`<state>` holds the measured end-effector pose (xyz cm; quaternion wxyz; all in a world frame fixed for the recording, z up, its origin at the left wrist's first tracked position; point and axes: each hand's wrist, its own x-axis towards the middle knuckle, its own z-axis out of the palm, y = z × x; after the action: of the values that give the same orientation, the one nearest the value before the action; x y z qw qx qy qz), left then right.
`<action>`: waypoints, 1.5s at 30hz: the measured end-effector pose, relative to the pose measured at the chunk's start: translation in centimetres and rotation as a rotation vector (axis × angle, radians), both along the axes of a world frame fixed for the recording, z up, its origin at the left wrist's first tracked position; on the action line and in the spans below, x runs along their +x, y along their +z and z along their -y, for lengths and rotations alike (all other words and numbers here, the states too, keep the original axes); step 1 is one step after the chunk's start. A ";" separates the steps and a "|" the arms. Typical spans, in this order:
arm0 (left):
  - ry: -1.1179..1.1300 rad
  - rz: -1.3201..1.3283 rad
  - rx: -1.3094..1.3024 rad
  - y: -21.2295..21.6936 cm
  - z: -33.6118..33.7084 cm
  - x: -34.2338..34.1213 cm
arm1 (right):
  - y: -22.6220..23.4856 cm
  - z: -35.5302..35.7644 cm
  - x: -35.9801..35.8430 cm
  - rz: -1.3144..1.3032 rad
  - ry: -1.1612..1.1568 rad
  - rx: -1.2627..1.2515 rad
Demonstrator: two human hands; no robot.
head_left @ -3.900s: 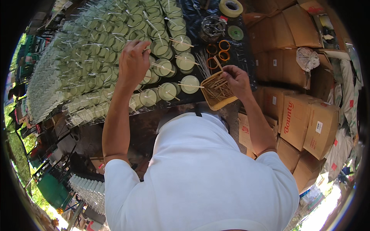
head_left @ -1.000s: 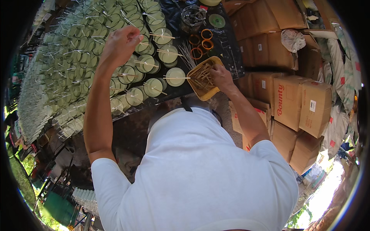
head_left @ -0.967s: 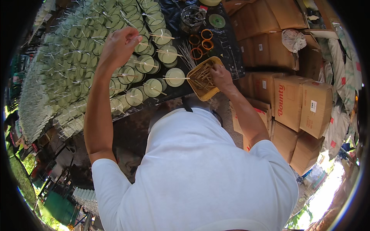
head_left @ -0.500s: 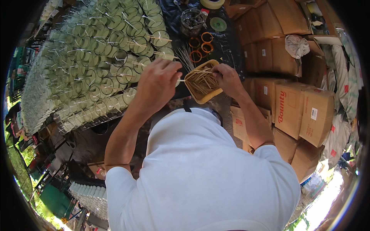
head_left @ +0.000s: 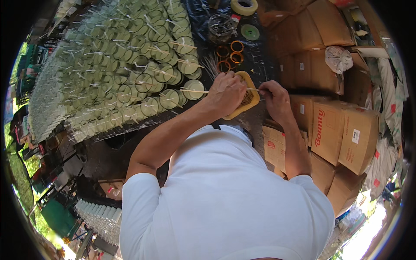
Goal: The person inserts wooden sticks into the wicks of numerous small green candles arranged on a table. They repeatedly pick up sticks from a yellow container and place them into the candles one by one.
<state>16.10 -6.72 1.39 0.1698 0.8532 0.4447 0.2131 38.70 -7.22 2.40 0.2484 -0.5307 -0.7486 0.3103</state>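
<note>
My left hand reaches into a small yellow tray of thin wooden sticks, fingers curled down among them; their grip is hidden. My right hand holds the tray's right edge, with a stick showing between the two hands. Just left of the tray stand rows of glass jars filled with pale wax, each with a stick laid across its mouth. The nearest jar sits beside my left wrist.
Brown cardboard boxes are stacked along the right. Behind the tray lie orange rings, a glass jar of small parts, a green lid and a tape roll. Stacked white cups stand at lower left.
My left hand came back from the far jars to the yellow tray and now dips into the sticks. My right hand stays on the tray.
</note>
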 end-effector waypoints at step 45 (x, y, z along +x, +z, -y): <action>0.335 0.019 -0.104 2.4 -5.3 -35.7 | 5.4 -2.6 -23.8 0.039 0.098 0.140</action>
<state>-19.61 -1.40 3.82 0.1801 0.7551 0.5897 0.2230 14.88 -4.65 7.80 0.2548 -0.4806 -0.7983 0.2587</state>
